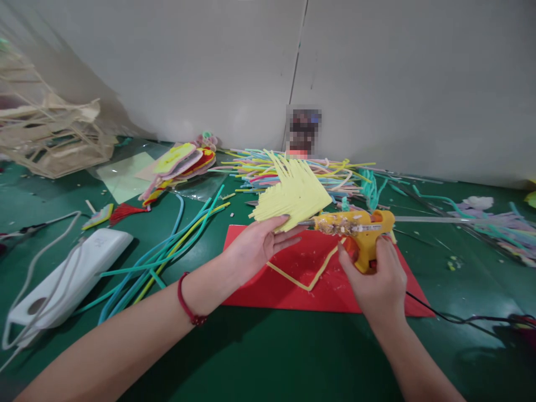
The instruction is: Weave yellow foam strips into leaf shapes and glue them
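Observation:
My left hand point(257, 245) grips a pale yellow foam piece point(293, 192) cut into fringes, held above a red sheet point(301, 279) on the green table. My right hand point(377, 276) is wrapped round the handle of a yellow hot glue gun point(362, 229). The gun's crusted nozzle points left and touches the lower right edge of the yellow piece. A thin yellow strip point(307, 276) lies bent on the red sheet under the hands. A red cord bracelet circles my left wrist.
A heap of coloured foam strips point(293, 164) lies behind the hands. Long teal and yellow strips point(167, 251) run left of the red sheet, beside a white power strip point(67, 276). Stacked foam shapes point(180, 164) sit at back left. The gun's black cable point(452, 318) trails right.

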`<state>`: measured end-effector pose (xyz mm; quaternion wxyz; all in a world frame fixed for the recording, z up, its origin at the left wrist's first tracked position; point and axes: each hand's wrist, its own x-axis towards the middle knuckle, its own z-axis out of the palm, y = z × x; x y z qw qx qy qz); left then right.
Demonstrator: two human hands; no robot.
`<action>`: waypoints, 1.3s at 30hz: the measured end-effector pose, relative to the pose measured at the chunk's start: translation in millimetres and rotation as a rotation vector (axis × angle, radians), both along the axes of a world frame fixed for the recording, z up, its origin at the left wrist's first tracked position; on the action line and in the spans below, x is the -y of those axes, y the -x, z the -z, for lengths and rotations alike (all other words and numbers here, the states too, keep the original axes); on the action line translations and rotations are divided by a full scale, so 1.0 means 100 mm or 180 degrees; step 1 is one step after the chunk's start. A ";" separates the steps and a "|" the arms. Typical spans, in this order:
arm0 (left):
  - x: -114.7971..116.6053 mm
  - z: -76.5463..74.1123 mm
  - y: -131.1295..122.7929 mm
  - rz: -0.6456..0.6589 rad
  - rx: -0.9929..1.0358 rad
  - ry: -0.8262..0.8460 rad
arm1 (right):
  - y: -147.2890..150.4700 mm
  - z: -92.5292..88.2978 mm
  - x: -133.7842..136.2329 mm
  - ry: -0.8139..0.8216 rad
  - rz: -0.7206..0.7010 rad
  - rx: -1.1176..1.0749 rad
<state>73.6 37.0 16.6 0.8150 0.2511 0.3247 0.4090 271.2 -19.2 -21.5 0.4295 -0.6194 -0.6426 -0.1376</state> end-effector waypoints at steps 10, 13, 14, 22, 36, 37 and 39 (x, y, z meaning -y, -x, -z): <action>0.01 -0.01 0.01 0.0039 -0.0002 -0.0061 | -0.04 0.00 -0.01 0.0032 0.0090 -0.0073; 0.02 -0.02 0.01 0.0046 -0.0002 -0.0073 | -0.06 -0.01 -0.01 0.0027 0.0095 -0.0091; 0.02 -0.02 0.01 0.0052 0.0000 -0.0071 | -0.07 -0.01 -0.02 0.0011 0.0094 -0.0080; 0.02 -0.04 0.01 0.0077 0.0020 -0.0063 | -0.08 -0.04 -0.01 -0.0043 0.0055 -0.0051; 0.05 -0.08 0.01 0.0063 0.0059 0.0033 | -0.17 -0.02 -0.03 -0.0003 0.0324 0.0007; 0.05 -0.08 0.01 0.0077 0.0053 0.0027 | -0.17 -0.02 -0.03 0.0008 0.0346 0.0001; 0.05 -0.08 0.01 0.0095 0.0059 0.0001 | -0.18 -0.02 -0.03 0.0022 0.0369 -0.0015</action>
